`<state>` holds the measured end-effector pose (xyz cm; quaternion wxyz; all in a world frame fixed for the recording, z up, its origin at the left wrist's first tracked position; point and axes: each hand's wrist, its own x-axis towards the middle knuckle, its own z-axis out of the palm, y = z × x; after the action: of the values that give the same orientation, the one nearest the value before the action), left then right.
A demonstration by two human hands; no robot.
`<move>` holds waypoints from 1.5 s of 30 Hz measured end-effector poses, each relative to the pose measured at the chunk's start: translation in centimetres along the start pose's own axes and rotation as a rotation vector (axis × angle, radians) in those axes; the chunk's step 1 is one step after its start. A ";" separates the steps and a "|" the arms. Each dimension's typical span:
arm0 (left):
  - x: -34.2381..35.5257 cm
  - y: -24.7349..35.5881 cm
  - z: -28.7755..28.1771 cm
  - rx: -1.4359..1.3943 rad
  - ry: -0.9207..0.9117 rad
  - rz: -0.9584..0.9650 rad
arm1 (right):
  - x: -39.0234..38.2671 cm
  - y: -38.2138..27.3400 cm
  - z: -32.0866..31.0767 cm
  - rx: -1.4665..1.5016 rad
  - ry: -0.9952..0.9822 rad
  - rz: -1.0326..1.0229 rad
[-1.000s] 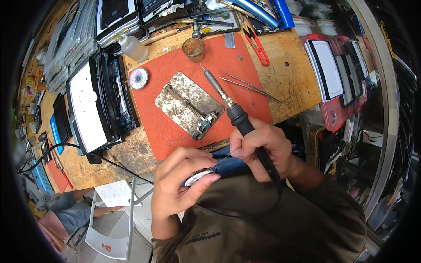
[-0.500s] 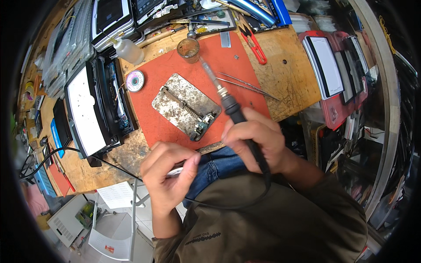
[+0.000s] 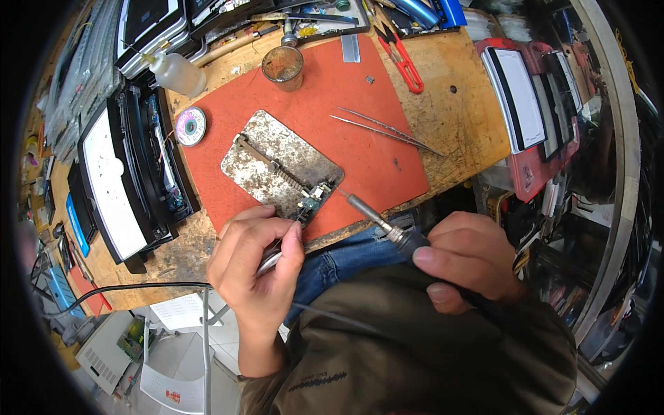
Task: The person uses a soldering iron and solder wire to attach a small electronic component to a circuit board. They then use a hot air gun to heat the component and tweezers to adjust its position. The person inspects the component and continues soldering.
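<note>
The soldering iron [image 3: 387, 225] loses its handle under the right hand's [image 3: 470, 259] fingers [image 3: 443, 257]. A silvery tool [image 3: 268, 261] shows only between the left hand's [image 3: 256, 266] fingers [image 3: 294, 243]; its kind cannot be told. The small circuit board [image 3: 311, 203], just beyond those fingertips, is too small for detail.

I've swung my soldering iron [image 3: 387, 225] down: a second ago its tip pointed up across the red mat [image 3: 360, 104] toward the small cup [image 3: 283, 67], and now it lies low, tip just beside the small circuit board [image 3: 311, 203] at the metal plate's [image 3: 277, 162] near corner. My right hand [image 3: 467, 259] has dropped back toward my body. My left hand [image 3: 259, 259] has come forward to the bench edge, fingers near the board, holding something silvery I can't make out.
</note>
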<state>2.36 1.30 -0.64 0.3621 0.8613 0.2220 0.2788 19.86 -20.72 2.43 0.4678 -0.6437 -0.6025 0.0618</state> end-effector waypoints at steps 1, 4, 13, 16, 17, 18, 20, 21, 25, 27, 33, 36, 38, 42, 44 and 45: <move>0.0 0.1 0.1 0.009 0.002 0.007 | 0.0 0.0 0.2 -0.006 0.000 0.017; 0.1 0.3 0.4 0.040 0.011 0.009 | 0.1 -0.2 0.9 -0.017 0.036 0.069; 0.1 0.3 0.4 0.050 0.005 0.018 | 0.8 0.2 0.8 -0.025 0.001 0.067; 0.1 0.3 0.4 0.057 0.006 0.026 | 1.0 0.1 1.1 -0.042 0.020 0.066; 0.1 0.3 0.4 0.064 0.009 0.021 | 1.0 0.2 1.2 -0.048 0.018 0.062; 0.1 0.3 0.4 0.063 0.007 0.028 | 1.0 0.2 1.2 -0.052 0.020 0.067; 0.1 0.3 0.4 0.074 0.006 0.018 | 1.1 0.2 1.3 -0.053 0.011 0.061; 0.1 0.3 0.4 0.064 0.004 0.029 | 1.1 0.2 1.3 -0.054 0.008 0.069; 0.0 0.2 0.5 0.060 0.005 0.030 | 1.2 0.2 1.4 -0.066 0.015 0.054; 0.0 0.2 0.5 0.064 0.004 0.027 | 1.2 0.2 1.4 -0.072 0.014 0.056; 0.0 0.2 0.4 0.065 -0.003 0.032 | 1.2 -0.1 1.5 -0.079 0.007 0.092; 0.0 0.3 0.5 0.068 -0.003 0.032 | 1.2 -0.2 1.5 -0.094 -0.013 0.102; 0.0 0.3 0.5 0.074 -0.002 0.029 | 1.3 -0.2 1.5 -0.098 -0.008 0.091; 0.1 0.2 0.5 0.061 0.004 0.038 | 1.4 -0.2 1.5 -0.103 0.003 0.085; 0.1 0.3 0.6 0.067 0.012 0.032 | 1.5 -0.3 1.5 -0.116 0.008 0.075; 0.1 0.3 0.6 0.061 0.009 0.040 | 1.5 -0.3 1.5 -0.121 0.013 0.071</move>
<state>2.83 0.88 -0.74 0.3291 0.8749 0.2149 0.2830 19.10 -18.76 2.55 0.4292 -0.6922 -0.5789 0.0377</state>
